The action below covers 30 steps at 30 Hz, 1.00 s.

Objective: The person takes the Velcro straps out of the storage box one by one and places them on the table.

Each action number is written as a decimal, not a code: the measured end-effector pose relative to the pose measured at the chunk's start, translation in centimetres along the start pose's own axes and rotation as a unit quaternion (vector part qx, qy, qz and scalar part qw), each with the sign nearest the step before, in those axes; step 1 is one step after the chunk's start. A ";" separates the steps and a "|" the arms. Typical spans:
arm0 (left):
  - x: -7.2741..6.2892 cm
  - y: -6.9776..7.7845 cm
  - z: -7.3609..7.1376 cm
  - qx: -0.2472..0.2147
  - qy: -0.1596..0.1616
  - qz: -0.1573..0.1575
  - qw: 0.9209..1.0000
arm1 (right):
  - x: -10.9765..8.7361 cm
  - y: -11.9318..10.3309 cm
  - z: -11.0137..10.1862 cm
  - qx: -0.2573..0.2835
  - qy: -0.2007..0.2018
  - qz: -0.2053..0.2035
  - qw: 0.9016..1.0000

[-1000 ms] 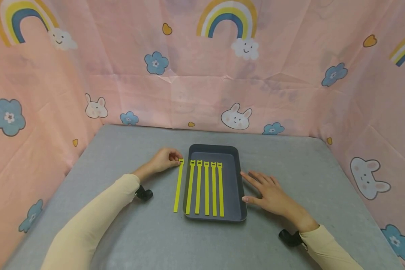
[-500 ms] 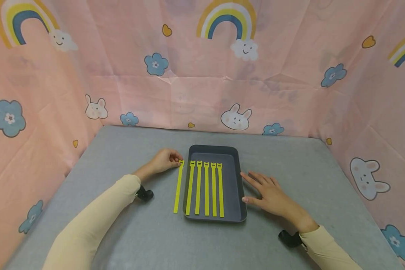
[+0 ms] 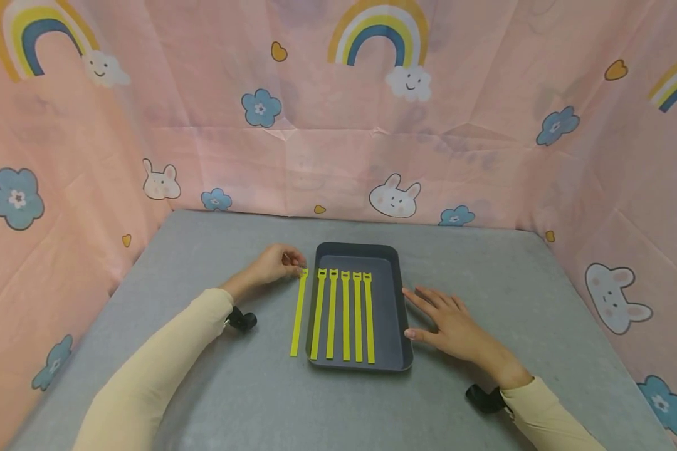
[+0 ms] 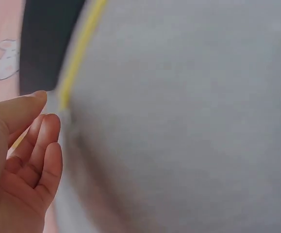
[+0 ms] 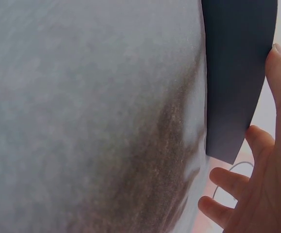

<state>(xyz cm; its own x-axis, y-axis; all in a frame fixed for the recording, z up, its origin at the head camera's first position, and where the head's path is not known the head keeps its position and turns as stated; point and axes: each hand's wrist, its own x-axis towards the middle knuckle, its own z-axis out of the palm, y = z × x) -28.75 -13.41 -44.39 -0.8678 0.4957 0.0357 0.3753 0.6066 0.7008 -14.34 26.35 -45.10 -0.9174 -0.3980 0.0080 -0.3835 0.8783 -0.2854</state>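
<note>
— What did the head view show?
— The left hand [image 3: 272,265] pinched the top of a yellow strap [image 3: 298,313] lying on the grey worktop [image 3: 203,388], just beside the dark tray [image 3: 395,300]. The right hand [image 3: 448,322] lay flat and open against the tray's side.
— And the wrist views?
— Blurry. The left fingers [image 4: 31,145] looked curled near the strap [image 4: 77,58], I think. The right fingers [image 5: 271,160] touched the tray [image 5: 237,73].
— What could go wrong?
— The strap could slip from a thin pinch. Pink cartoon cloth [image 3: 338,125] hung all around.

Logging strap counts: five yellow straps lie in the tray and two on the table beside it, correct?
Not quite. The head view shows five straps in the tray, but only one strap on the table, by the left hand.
</note>
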 end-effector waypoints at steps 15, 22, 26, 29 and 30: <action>0.9 3.8 -2.8 -0.008 0.029 0.038 0.999 | -0.1 -0.2 -0.3 0.008 -0.001 -0.007 1.000; 1.7 4.6 -2.3 -0.012 0.024 0.050 0.998 | 0.0 -0.2 -0.2 0.010 -0.004 -0.006 1.000; 2.2 5.3 -1.8 -0.016 0.016 0.054 0.998 | 0.0 -0.2 -0.2 0.011 -0.005 -0.005 1.000; 2.5 5.9 -1.5 -0.019 0.012 0.061 0.998 | 0.0 -0.2 -0.2 0.011 -0.005 -0.004 1.000; 2.7 6.2 -1.3 -0.020 0.010 0.062 0.998 | 0.0 -0.2 -0.2 0.010 -0.005 -0.003 1.000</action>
<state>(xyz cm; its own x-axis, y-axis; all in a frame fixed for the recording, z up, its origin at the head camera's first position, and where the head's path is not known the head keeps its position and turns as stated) -29.19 -9.18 -39.03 -0.8217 0.5527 0.1389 0.4678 0.5149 0.7184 -14.28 26.24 -44.88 -0.9135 -0.4068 -0.0005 -0.3875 0.8703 -0.3040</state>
